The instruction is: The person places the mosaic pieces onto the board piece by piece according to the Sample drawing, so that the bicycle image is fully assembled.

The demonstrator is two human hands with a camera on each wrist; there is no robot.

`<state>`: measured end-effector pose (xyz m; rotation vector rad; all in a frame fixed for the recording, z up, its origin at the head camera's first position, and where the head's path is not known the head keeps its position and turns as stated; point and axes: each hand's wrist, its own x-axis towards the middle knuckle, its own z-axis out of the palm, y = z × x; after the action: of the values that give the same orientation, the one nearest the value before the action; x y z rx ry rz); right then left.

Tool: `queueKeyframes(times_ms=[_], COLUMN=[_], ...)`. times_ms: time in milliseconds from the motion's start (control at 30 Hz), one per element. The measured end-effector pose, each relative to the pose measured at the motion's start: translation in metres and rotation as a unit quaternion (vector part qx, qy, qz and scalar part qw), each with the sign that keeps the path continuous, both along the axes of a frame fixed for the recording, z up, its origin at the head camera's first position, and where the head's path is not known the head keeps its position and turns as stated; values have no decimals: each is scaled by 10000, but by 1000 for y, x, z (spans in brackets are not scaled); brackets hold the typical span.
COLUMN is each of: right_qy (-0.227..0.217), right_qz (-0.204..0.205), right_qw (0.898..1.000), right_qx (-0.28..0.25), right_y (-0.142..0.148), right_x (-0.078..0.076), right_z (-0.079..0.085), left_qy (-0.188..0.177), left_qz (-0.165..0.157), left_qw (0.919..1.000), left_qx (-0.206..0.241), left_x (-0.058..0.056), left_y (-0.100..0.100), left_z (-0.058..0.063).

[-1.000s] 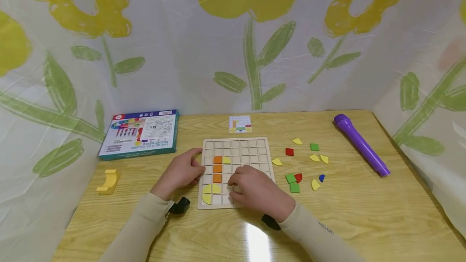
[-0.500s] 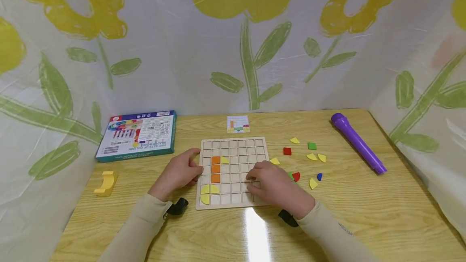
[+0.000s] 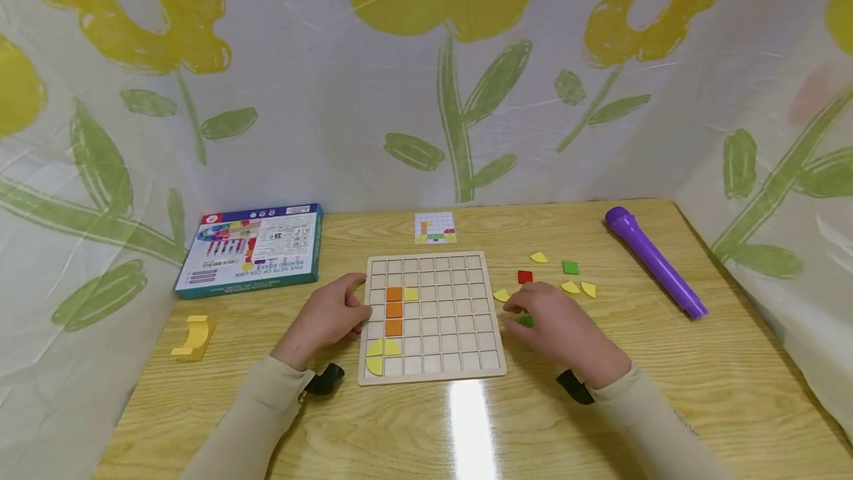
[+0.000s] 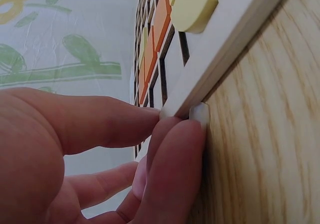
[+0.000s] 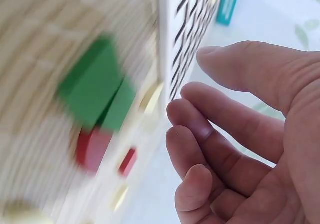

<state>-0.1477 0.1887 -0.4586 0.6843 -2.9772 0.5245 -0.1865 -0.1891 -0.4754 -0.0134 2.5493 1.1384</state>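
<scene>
A square wooden grid board (image 3: 447, 308) lies on the table. Three orange squares (image 3: 395, 310) stand in a column on it, beside several yellow quarter-circle pieces (image 3: 375, 366). My left hand (image 3: 328, 312) holds the board's left edge, thumb and fingertips against the rim in the left wrist view. Right of the board, my right hand (image 3: 558, 324) hovers over loose pieces, fingers loosely bent with nothing between them. Below it are green squares (image 5: 95, 87) and a red piece (image 5: 93, 149), blurred in the right wrist view and mostly covered by the hand in the head view.
Behind the board lies a pattern card (image 3: 435, 228). More loose pieces lie to the right, among them a red square (image 3: 525, 277) and a green square (image 3: 570, 267). A purple microphone-shaped toy (image 3: 656, 263), a boxed set (image 3: 252, 250) and a yellow curved block (image 3: 195, 338) surround the work.
My right hand has moved right, off the board and over the loose pieces. The left hand keeps its place at the board's edge. Pieces on the board look unchanged.
</scene>
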Motion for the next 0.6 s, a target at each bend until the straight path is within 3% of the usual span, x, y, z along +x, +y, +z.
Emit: queueKeyframes(times_ms=[600], right_qy=[-506], right_qz=[-1265], right_qw=[9907], right_qx=[-40], right_y=[94], right_x=[-15], right_z=[3], left_qy=[-111], left_qz=[47], left_qw=[9999], left_qx=[90], left_x=[-1], left_y=[1], left_z=[0])
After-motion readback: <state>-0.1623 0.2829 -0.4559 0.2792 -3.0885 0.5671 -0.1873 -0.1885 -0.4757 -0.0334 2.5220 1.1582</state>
